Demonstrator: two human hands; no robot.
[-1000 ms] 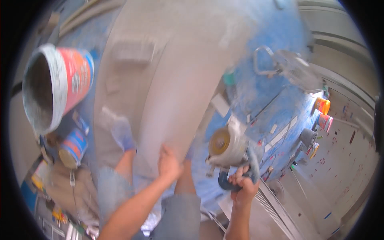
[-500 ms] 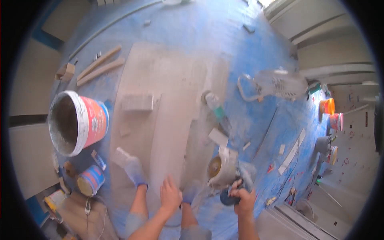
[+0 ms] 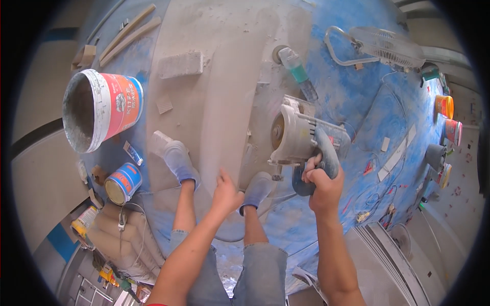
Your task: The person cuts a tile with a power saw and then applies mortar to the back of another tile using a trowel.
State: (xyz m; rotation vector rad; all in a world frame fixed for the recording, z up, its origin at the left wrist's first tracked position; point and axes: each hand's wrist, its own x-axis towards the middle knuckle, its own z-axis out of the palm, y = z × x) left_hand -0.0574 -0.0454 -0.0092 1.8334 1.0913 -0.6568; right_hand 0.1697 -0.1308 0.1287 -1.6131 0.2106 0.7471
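My right hand [image 3: 325, 184] grips the dark rear handle of a handheld circular saw [image 3: 301, 135], its round disc facing left. The saw is above the right edge of a long pale board [image 3: 227, 107]. My left hand [image 3: 226, 195] hovers over the board's near end, index finger stretched forward and nothing visible in it; its other fingers are partly hidden. My dusty shoes [image 3: 177, 159] stand on the dusty sheet around the board. A clear bottle with green liquid [image 3: 296, 69] lies beyond the saw.
At left are a large red-and-white bucket [image 3: 118, 104], a blue can [image 3: 124, 182] and a grey block [image 3: 181, 65]. Wooden strips [image 3: 127, 33] lie far left. A fan [image 3: 388, 46] lies far right, with loose cables [image 3: 375, 199] on the blue floor covering nearer me.
The view has shifted, so floor things appear higher. The saw in my right hand appears higher and larger. My left hand has gone from spread fingers to one extended finger.
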